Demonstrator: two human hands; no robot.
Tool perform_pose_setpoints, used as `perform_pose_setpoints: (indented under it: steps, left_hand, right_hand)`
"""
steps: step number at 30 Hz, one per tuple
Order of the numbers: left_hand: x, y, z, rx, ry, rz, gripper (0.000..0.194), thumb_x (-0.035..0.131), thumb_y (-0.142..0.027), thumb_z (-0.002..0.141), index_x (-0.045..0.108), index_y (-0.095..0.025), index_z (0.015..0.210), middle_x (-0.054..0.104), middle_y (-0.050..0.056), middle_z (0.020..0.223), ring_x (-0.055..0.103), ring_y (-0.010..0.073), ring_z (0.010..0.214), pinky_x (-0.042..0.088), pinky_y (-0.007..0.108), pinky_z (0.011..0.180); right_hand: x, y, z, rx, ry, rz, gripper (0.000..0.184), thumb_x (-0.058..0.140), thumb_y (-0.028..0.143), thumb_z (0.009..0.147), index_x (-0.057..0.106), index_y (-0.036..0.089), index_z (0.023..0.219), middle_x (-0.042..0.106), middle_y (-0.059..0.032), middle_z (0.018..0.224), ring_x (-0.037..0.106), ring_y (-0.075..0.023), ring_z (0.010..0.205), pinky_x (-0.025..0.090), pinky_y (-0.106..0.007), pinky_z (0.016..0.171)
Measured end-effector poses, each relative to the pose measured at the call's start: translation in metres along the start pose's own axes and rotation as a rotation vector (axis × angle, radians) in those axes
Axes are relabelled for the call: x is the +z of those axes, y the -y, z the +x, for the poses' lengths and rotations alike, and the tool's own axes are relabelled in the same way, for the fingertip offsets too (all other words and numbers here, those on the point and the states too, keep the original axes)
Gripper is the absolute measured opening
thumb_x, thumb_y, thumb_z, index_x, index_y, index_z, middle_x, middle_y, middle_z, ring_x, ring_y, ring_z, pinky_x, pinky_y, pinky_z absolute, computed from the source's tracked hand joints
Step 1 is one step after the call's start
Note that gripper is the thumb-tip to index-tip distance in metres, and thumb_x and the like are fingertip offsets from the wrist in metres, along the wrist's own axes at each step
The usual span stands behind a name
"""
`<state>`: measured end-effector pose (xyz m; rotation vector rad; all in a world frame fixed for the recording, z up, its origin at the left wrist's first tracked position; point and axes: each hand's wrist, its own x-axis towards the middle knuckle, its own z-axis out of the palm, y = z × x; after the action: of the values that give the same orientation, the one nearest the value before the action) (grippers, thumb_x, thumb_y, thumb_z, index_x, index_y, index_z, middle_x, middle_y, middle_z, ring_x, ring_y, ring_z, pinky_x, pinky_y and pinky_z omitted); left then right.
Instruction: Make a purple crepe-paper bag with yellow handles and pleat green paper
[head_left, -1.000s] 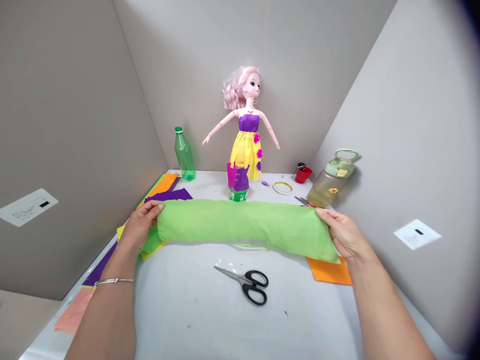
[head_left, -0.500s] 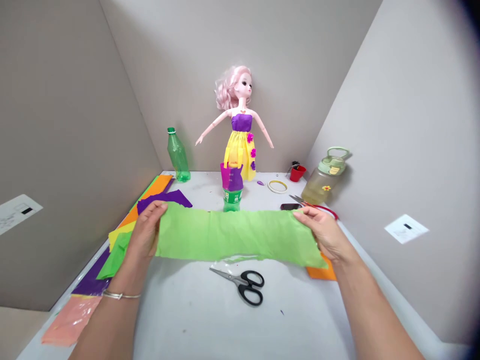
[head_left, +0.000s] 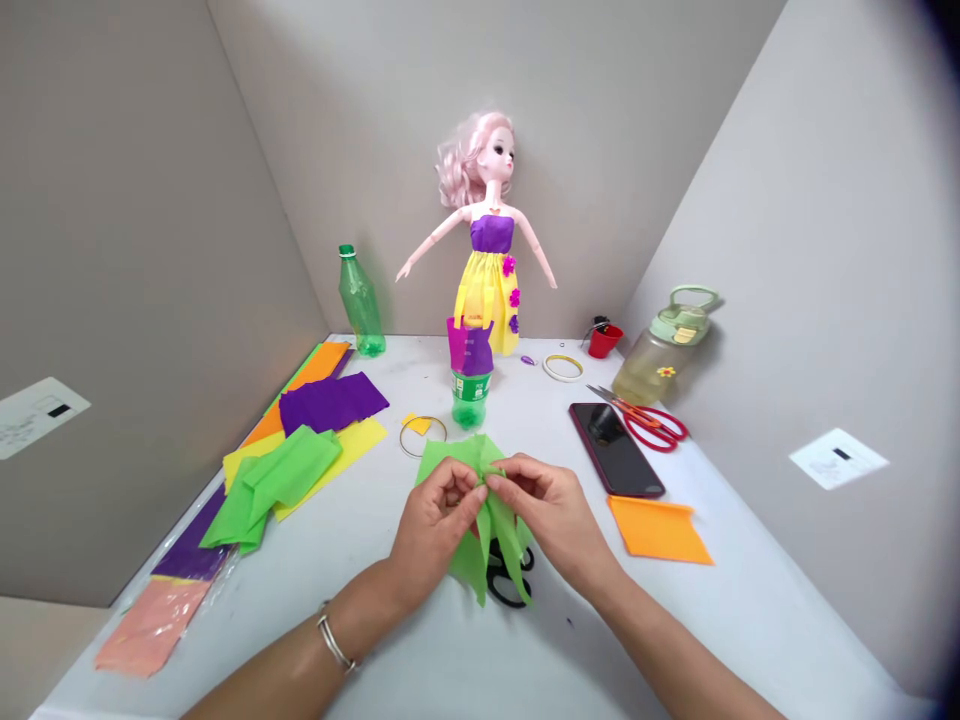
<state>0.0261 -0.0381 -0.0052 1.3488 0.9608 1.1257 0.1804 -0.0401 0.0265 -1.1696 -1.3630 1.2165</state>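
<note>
A green crepe paper strip (head_left: 450,455) is bunched up between my two hands at the middle of the table. My left hand (head_left: 439,515) pinches its gathered top edge between thumb and fingers. Right beside it, my right hand (head_left: 551,510) pinches the same edge, the thumbs nearly touching. Loose folds of the strip hang below my fingers. Black-handled scissors (head_left: 506,590) lie under it, their blades hidden by the paper and my hands. Just behind stands a cut green bottle piece (head_left: 470,405) with a pink and purple paper top and yellow handles.
A pink-haired doll (head_left: 491,235) stands at the back, near a green bottle (head_left: 360,310). Coloured paper sheets (head_left: 334,400) lie left. To the right are a phone (head_left: 615,450), red-handled scissors (head_left: 652,425), an orange paper piece (head_left: 660,528) and a water bottle (head_left: 656,355).
My hands have come together from far apart. The green strip, stretched out flat before, is now folded and gathered between them. The phone and a wire ring have come into sight.
</note>
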Motion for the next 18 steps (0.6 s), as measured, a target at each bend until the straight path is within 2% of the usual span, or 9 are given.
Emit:
perform_pose_setpoints:
  steps: [4,10,14,18]
  left_hand:
    - [-0.0018,0.0004,0.0002,0.017,-0.043,0.031,0.024,0.063,-0.043,0.084,0.052,-0.022,0.079,0.051,-0.003,0.071,0.049,0.013,0.061,0.042,0.025,0.055]
    - [-0.003,0.0027,-0.0012,0.062,-0.043,0.098,0.02,0.061,-0.041,0.087,0.054,-0.022,0.082,0.053,-0.002,0.072,0.049,0.0131,0.062,0.042,0.026,0.058]
    - [-0.0038,0.0026,-0.0029,0.095,-0.083,0.144,0.019,0.06,-0.04,0.087,0.053,-0.023,0.082,0.053,-0.002,0.073,0.049,0.0133,0.062,0.041,0.026,0.057]
    - [-0.0045,0.0027,-0.0031,0.133,-0.093,0.193,0.017,0.06,-0.037,0.088,0.053,-0.023,0.081,0.053,-0.002,0.073,0.05,0.0138,0.063,0.041,0.026,0.059]
  right_hand:
    - [0.0011,-0.005,0.0005,-0.018,-0.026,-0.046,0.021,0.068,0.038,0.078,0.071,0.018,0.078,0.059,-0.0005,0.07,0.049,-0.0125,0.055,0.041,-0.025,0.049]
    - [0.0033,-0.0106,0.0007,0.026,-0.035,0.021,0.022,0.073,0.038,0.074,0.062,0.019,0.077,0.058,0.0027,0.064,0.049,-0.0119,0.054,0.042,-0.024,0.049]
    - [0.0036,-0.0071,0.0008,0.039,-0.071,-0.05,0.022,0.073,0.038,0.072,0.064,0.018,0.071,0.057,0.0027,0.06,0.046,-0.0111,0.05,0.039,-0.024,0.047]
    - [0.0043,-0.0066,0.0003,0.03,-0.059,-0.046,0.02,0.071,0.037,0.074,0.067,0.018,0.071,0.06,0.002,0.061,0.048,-0.0115,0.05,0.041,-0.024,0.047]
